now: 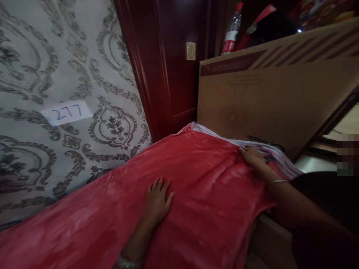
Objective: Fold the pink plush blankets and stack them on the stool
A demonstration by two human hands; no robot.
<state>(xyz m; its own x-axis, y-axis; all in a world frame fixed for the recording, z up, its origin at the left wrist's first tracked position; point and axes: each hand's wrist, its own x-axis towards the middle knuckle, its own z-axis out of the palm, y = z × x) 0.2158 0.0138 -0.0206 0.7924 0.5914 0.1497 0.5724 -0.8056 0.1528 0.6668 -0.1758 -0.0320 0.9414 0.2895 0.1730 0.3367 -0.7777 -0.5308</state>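
Step in hand, judging from the pose: straightening the red blanket (190, 160), with the edge work at its far right side. It lies spread along the patterned wall (117, 123), its far corner by the dark red door frame (174, 82) and its far edge next to the cardboard box (252, 89); what carries it is hidden. Next move seems to call for a light pull on the pinched edge, flat hand as counterhold, so the creases running off that edge ease out. Risk, probably: tugging the striped cloth (283, 158) along too, since it shows right at that border.

Pose: left hand (157, 200) palm down mid-blanket, fingers extended, thumb out to the side, gripping nothing. Right arm reaches forward across the right side, bracelet (280, 181) at the wrist; right hand (251, 156) has its fingertips closed on the blanket's edge, fabric bunching beside them. Whether the striped cloth is caught in that pinch too: can't tell.
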